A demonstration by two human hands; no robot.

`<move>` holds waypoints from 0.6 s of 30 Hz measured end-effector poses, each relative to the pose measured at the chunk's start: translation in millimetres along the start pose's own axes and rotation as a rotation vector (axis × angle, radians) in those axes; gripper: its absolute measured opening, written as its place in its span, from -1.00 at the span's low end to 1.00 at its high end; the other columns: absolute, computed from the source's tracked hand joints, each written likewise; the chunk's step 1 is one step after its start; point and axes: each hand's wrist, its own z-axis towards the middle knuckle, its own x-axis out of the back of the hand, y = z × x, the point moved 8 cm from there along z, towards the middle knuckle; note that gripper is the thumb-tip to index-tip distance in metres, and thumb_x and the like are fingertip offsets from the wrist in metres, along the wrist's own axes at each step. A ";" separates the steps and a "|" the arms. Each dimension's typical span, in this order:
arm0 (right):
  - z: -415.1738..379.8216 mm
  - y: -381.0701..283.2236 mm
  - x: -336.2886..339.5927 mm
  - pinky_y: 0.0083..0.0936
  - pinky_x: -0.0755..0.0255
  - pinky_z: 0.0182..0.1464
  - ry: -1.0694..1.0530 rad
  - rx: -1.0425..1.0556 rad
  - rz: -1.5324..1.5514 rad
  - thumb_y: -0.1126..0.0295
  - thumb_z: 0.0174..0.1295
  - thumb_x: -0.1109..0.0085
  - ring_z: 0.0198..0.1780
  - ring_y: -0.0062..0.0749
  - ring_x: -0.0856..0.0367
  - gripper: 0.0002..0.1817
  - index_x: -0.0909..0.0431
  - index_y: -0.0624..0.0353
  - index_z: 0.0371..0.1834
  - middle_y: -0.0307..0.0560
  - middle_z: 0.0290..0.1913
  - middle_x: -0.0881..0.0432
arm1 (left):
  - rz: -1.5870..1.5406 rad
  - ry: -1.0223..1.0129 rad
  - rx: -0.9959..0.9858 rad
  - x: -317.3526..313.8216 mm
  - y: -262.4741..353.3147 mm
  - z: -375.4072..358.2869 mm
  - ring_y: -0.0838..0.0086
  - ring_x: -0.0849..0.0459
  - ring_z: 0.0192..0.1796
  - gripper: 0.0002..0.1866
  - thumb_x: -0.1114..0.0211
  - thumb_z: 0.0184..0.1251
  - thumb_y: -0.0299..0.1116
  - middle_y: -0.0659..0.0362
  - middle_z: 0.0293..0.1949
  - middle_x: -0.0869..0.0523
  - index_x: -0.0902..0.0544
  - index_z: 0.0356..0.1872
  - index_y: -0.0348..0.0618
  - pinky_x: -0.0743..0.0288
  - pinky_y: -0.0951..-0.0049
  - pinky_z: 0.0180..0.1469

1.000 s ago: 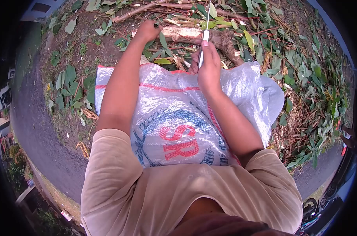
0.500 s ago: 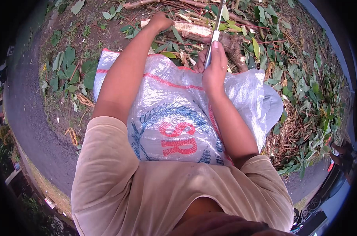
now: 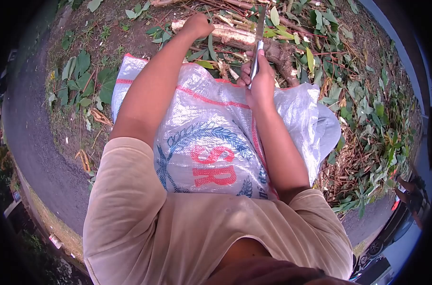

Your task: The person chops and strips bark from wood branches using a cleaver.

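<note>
My right hand [image 3: 262, 78] is closed around the metal handle of a knife [image 3: 255, 64], its blade pointing away from me across a thick log [image 3: 235, 35]. Pale, stripped wood shows along the log's left part, and brown bark covers its right end. Near the log's left end, my left hand [image 3: 197, 27] is closed in a fist. A thin stem and narrow leaves lie by its fingers; what it grips is hidden. Over my lap spreads a white woven sack [image 3: 211, 123] with red stripes and red and blue print.
Cut sticks and green leaves [image 3: 363, 90] litter the ground ahead and to the right. Wood chips [image 3: 342, 166] lie beside my right knee. A paved strip [image 3: 28, 114] curves along the left. A parked vehicle [image 3: 382, 240] shows at the lower right edge.
My right hand has turned slightly, and the knife blade has shifted a little left and looks shorter. My left hand has moved slightly up and right, still closed.
</note>
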 end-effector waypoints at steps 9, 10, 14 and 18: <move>11.6 -4.9 -3.2 -0.44 -0.32 -0.48 0.000 0.140 -0.176 0.01 0.69 0.12 -0.57 -0.57 -0.25 -0.56 -0.46 0.19 0.18 -0.24 -0.45 -0.35 | 0.031 -0.042 -0.062 -9.2 12.3 2.7 -0.10 -0.76 0.17 -0.48 -0.40 0.29 -0.08 -0.27 0.07 -0.78 -0.78 0.01 -0.41 -0.61 0.05 0.30; 24.0 20.3 12.0 -0.42 -0.31 -0.47 0.041 -0.047 -0.055 0.00 0.67 0.05 -0.56 -0.57 -0.26 -0.56 -0.47 0.21 0.16 -0.25 -0.45 -0.35 | 0.026 -0.050 -0.060 -9.5 12.3 1.7 -0.11 -0.75 0.19 -0.46 -0.41 0.30 -0.07 -0.28 0.10 -0.77 -0.77 0.02 -0.43 -0.60 0.05 0.31; 15.5 14.6 7.1 -0.44 -0.29 -0.49 0.030 -0.054 -0.030 0.02 0.65 0.01 -0.56 -0.57 -0.25 -0.57 -0.49 0.20 0.18 -0.29 -0.48 -0.32 | 0.003 0.006 -0.061 -9.8 6.9 3.3 -0.10 -0.75 0.21 -0.45 -0.41 0.31 -0.04 -0.30 0.10 -0.77 -0.77 0.02 -0.43 -0.59 0.06 0.33; -4.8 -11.3 -5.5 -0.49 -0.31 -0.55 0.023 0.175 -0.160 0.01 0.66 -0.01 -0.62 -0.60 -0.26 -0.59 -0.52 0.17 0.16 -0.29 -0.49 -0.32 | 0.018 -0.028 -0.087 -15.3 10.1 7.2 -0.11 -0.76 0.18 -0.43 -0.42 0.29 0.00 -0.28 0.08 -0.78 -0.78 0.01 -0.41 -0.60 0.07 0.30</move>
